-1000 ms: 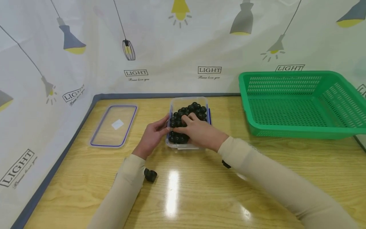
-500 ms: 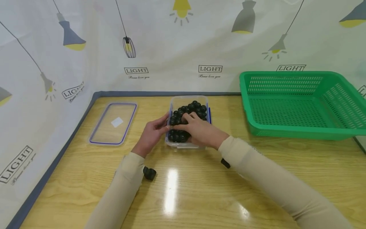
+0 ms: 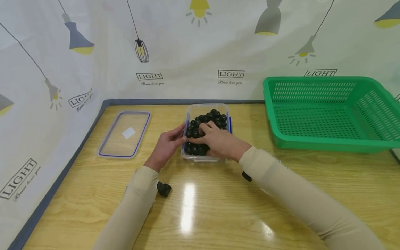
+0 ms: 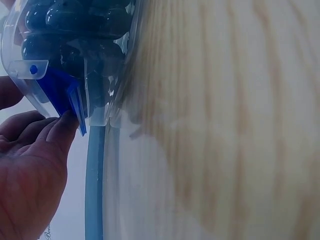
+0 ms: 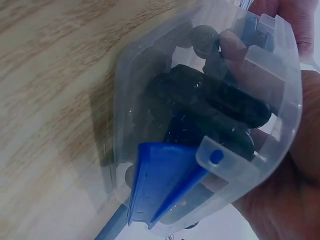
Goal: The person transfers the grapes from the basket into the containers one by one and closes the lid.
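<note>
A clear plastic container [image 3: 204, 159] with blue latches, full of glossy dark balls [image 3: 214, 113], stands at the table's back. My left hand [image 3: 166, 147] holds its left side, the thumb at the rim. In the left wrist view, a fingertip of the left hand [image 4: 37, 170] touches a blue latch [image 4: 62, 90] that hangs unfastened. From the right, my right hand [image 3: 220, 140] reaches into the container, its fingers bent down around balls and its thumb stretched left. Its fingertips are hidden. Through the cloudy wall, the right wrist view shows several dark balls [image 5: 240, 107] and another loose blue latch [image 5: 162, 175].
A clear lid [image 3: 117, 137] with a blue seal and a white label lies flat at the left. At the right stands a green perforated basket [image 3: 325, 143]. A printed cloth [image 3: 187, 52] hangs behind the wooden table [image 3: 218, 208].
The view has shifted slightly. Both hands stay at the container in nearly the same pose, and the balls look almost unmoved.
</note>
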The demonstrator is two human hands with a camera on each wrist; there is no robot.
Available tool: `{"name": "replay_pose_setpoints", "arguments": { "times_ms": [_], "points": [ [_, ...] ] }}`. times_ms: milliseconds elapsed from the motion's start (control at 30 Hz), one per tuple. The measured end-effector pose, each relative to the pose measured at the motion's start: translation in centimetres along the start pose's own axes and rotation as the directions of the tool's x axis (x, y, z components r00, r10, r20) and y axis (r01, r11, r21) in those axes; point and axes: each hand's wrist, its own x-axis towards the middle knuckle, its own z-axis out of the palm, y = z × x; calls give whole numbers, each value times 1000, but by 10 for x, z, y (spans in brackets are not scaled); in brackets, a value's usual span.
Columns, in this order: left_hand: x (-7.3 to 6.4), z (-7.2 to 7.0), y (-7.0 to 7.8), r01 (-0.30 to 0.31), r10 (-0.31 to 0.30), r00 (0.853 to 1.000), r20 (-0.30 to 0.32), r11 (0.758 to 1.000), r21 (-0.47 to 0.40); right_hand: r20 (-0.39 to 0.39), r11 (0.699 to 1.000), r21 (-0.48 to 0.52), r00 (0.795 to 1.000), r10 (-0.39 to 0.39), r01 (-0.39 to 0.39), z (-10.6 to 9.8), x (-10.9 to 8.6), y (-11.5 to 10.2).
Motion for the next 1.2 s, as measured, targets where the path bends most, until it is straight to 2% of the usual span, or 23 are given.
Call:
{"name": "replay_pose_setpoints", "arguments": {
  "times_ms": [300, 467, 567, 767, 1000, 1100, 1200],
  "points": [
    [0, 2, 2, 7, -7, 1000, -5, 1000, -1, 1, 1000, 11, 1000, -24, 24, -5, -4, 0],
    [2, 4, 3, 2, -2, 1000, -14, 1000, 1, 37, 993, 114, 999, -31, 26, -15, -8, 6],
    [2, 5, 5, -1, 1, 1000, -14, 1000, -3, 32, 986, 161, 999, -40, 35, -19, -10, 9],
    [-1, 2, 7, -3, 3, 1000, 8, 1000, -8, 7, 991, 94, 995, -101, 100, -19, -8, 11],
    [-2, 1, 6, 7, -8, 1000, -5, 1000, -12, -15, 993, 62, 995, -103, 103, -14, -8, 9],
    [-3, 1, 6, 14, -14, 1000, -12, 1000, -10, -9, 991, 79, 994, -106, 106, -14, -10, 10],
    [-3, 2, 6, 19, -19, 1000, -10, 1000, -13, -2, 984, 144, 995, -104, 103, -16, -13, 11]
  ]
}}
